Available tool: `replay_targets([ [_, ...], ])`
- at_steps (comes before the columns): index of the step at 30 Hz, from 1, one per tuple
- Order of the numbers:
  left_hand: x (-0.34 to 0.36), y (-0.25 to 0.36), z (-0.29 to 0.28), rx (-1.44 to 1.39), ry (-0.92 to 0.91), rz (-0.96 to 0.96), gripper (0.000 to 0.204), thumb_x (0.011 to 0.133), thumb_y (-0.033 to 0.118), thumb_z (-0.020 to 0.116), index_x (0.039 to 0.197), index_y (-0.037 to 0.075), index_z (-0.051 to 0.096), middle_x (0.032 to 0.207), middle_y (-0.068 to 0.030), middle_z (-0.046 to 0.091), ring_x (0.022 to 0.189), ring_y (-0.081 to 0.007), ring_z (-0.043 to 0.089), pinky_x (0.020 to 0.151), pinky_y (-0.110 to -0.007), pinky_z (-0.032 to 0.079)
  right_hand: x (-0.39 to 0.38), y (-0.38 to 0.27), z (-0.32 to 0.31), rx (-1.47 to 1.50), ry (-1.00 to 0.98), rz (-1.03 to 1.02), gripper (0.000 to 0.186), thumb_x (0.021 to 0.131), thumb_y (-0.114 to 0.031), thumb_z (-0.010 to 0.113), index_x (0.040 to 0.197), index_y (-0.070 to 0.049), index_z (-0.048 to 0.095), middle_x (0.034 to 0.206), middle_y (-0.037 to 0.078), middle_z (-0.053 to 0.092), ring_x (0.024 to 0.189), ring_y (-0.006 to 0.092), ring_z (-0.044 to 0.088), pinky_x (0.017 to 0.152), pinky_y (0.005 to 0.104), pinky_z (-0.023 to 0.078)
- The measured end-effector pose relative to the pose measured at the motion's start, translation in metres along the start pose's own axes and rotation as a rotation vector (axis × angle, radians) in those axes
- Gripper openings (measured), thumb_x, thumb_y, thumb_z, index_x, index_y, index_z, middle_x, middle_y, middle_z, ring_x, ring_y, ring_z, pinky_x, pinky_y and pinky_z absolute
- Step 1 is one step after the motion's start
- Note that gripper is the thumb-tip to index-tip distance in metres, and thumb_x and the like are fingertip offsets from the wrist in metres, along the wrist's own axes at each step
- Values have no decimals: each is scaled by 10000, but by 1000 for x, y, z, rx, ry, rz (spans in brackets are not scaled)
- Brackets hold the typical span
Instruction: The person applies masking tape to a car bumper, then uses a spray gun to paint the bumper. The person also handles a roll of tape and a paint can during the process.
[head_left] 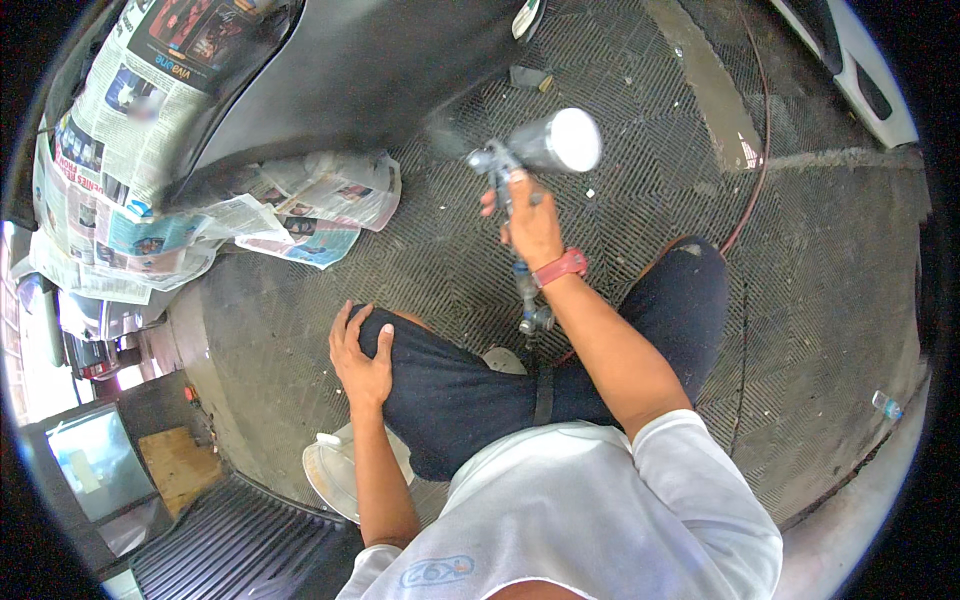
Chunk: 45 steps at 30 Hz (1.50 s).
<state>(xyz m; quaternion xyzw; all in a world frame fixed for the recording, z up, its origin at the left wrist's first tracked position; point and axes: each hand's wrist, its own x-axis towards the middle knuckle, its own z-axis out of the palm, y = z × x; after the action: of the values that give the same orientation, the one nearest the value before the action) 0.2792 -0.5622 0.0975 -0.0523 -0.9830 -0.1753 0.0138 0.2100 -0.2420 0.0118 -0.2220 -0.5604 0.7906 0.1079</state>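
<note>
My right hand grips a metal spray gun with a shiny cup on top, its nozzle aimed left at a dark grey car body panel. A faint mist hangs in front of the nozzle. An air hose fitting hangs below the gun's handle. A red watch sits on that wrist. My left hand rests flat on my left knee, holding nothing. I am crouched in dark trousers.
Newspaper sheets mask the car's upper left part, and more newspaper lies on the floor below the panel. The floor is dark metal grating. A thin hose runs along the right. A white sandal shows under me.
</note>
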Motion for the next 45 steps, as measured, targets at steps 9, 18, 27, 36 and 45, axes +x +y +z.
replay_targets([
  [9,-11,-10,-1,-34,9,-19,486,998,387,779,1413,141,717,1625,-159,560,1513,-403,484,1278,-553,346,4,31,20,-44,-195,165,583,1173,-505,440,1218,2,723,930,92,783,553,131,613,445,284,481],
  [18,-28,-10,-10,-65,22,-57,454,1021,330,752,1430,137,705,1651,-146,536,1531,-392,458,1282,-538,336,80,20,-50,-9,91,102,694,1165,-567,387,1106,40,719,920,146,789,745,214,771,443,338,522],
  [27,-34,-10,-11,-62,20,-64,457,1035,347,734,1435,129,701,1659,-156,523,1522,-404,463,1280,-538,340,131,-17,-102,37,345,-39,708,1170,-569,360,1189,32,734,1013,157,818,828,227,799,471,345,555],
  [36,-29,-6,-8,-7,11,-64,473,1033,368,732,1443,134,697,1660,-161,517,1531,-407,454,1286,-546,338,84,-27,-82,-16,141,72,679,1172,-547,395,1164,46,726,916,124,786,750,194,762,461,319,523],
  [45,-12,8,-1,-15,-29,-56,471,1025,368,740,1443,155,697,1660,-162,520,1537,-412,452,1284,-557,339,8,-38,-38,75,-57,80,626,1149,-542,473,1089,9,765,781,98,756,458,152,564,421,323,452],
])
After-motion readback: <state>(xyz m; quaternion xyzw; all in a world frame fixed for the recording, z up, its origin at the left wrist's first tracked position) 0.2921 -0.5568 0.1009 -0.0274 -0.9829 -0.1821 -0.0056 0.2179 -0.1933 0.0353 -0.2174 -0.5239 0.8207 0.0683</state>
